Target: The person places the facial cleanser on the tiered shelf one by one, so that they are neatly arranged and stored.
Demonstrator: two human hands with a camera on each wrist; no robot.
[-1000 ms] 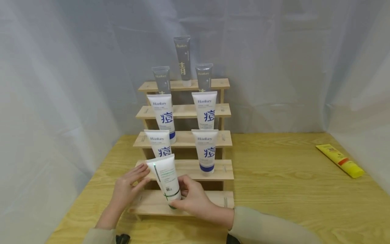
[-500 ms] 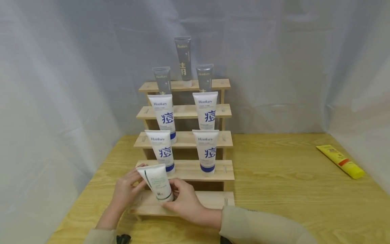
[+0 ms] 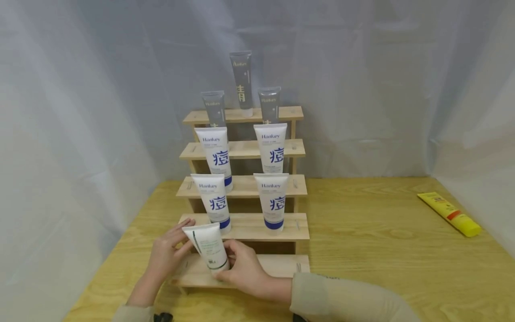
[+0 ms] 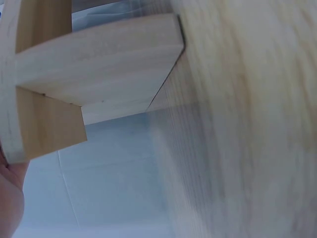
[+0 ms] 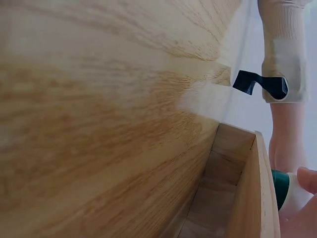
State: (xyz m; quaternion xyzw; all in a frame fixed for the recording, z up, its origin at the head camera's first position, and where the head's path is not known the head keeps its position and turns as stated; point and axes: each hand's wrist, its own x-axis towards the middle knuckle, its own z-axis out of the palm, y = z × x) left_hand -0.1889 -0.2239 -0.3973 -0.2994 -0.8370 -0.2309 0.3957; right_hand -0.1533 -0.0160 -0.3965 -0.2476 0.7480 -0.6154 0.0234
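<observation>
Both hands are on the white tube with the green stripe [image 3: 208, 247], which stands cap-down and tilted, its flat crimped end leaning left, at the left end of the lowest step of the wooden stepped rack [image 3: 277, 264]. The right hand [image 3: 244, 272] grips the tube low down, thumb and fingers curled round the cap end where it meets the step. The left hand [image 3: 166, 254] steadies the upper part, fingers fairly straight and fanned, their tips touching the tube's left edge and top corner.

On the rack's second step, directly behind the held tube, a white tube with blue lettering [image 3: 213, 199] stands cap-down, and a matching one [image 3: 272, 201] stands toward the right end of that step. One step higher on the rack, two more white-and-blue tubes [image 3: 215, 154] stand in the same two columns. On the next step up stand two grey tubes [image 3: 214, 108], and a taller grey tube [image 3: 242, 79] stands at the middle of the top one.

The rack sits on a pale wooden table [image 3: 382, 250] with white cloth hanging behind and to both sides. Well to the right of the rack, a yellow tube [image 3: 448, 212] lies flat on the table near its right edge.

The right wrist view catches the green cap [image 5: 280, 187] under a fingertip beside the rack's side board; the left wrist view shows only the rack's boards and the tabletop, blurred
</observation>
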